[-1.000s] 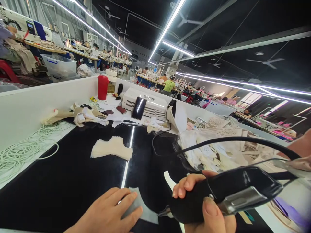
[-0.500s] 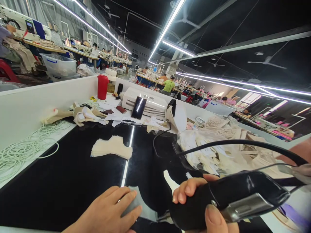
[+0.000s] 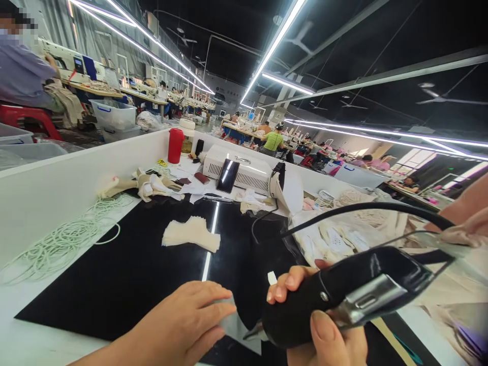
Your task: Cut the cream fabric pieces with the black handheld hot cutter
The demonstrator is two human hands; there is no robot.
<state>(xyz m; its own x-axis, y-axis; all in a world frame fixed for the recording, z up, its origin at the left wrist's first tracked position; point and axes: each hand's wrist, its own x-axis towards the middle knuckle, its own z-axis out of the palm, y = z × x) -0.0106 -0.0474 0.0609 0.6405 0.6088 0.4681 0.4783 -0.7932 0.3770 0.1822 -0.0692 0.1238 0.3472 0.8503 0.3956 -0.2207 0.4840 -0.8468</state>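
1. Fingers of R hand [image 3: 328, 339] are clamped round a black handheld tool [image 3: 345, 278]; thumb is on near side, other fingertips on far side.
2. L hand [image 3: 190, 317] rests palm down, w/ fingers a bit apart, on a grey pc. [image 3: 235, 326], partly hidden under it.
3. Metal tip [image 3: 254, 332] of the tool is at right edge of this pc.; if they touch, I can't tell.
4. Grey pc. is on the black board [image 3: 125, 274], nr. bottom of view, btw. both hands.
5. Thick black cable [image 3: 362, 206] makes an arc above the tool; small white strip [image 3: 272, 278] lies just beyond R fingers.
6. Farther on the board is a cream stack [image 3: 191, 234], well apart from hands.
7. On left, pale-green cord [image 3: 72, 234] lies in loose loops nr. the white wall [image 3: 57, 188].
8. At back, a phone [image 3: 227, 176] leans on white box [image 3: 253, 173], w/ red cup [image 3: 175, 146] to its left, white visor [image 3: 291, 189] to its right.
9. In bkgd., a co-worker [image 3: 273, 141] wears a green top.
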